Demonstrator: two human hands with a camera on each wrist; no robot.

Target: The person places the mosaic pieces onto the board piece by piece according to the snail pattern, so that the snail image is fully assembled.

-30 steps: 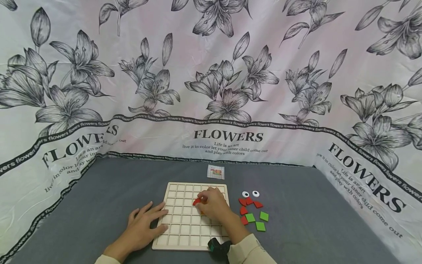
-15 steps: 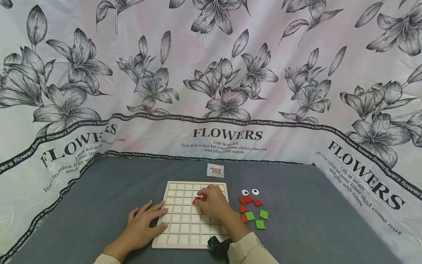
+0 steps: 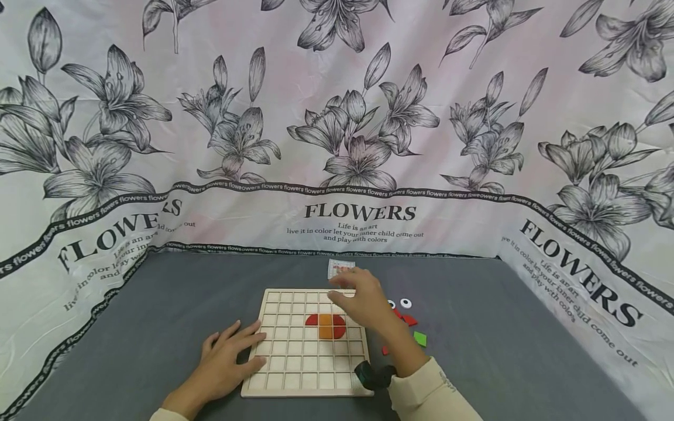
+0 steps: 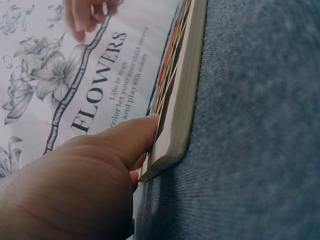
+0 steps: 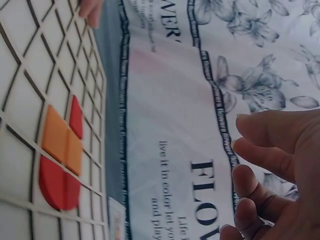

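Note:
A pale wooden grid board [image 3: 286, 368] lies on the grey cloth. My left hand [image 3: 226, 363] rests on its left edge with fingers spread, and in the left wrist view the thumb [image 4: 135, 132] touches the rim. Set in the cells are orange squares [image 3: 326, 326] with rounded red pieces [image 3: 339, 327] on their right and one red quarter-round piece [image 3: 312, 320] on their upper left. My right hand [image 3: 365, 298] is raised over the board's upper right part, fingers loosely bent and holding nothing, as the right wrist view also shows.
Behind the board lies a small printed picture card [image 3: 339, 267], partly covered by the right hand. To the right are white eye discs [image 3: 405, 303], loose red pieces [image 3: 409, 320] and green squares [image 3: 419, 339], some hidden by the right forearm. A flower-printed curtain [image 3: 358, 228] stands behind.
My right hand has let go of the red quarter-round piece, leaving it in a cell, and has lifted up and to the right. The left hand stays on the board's edge.

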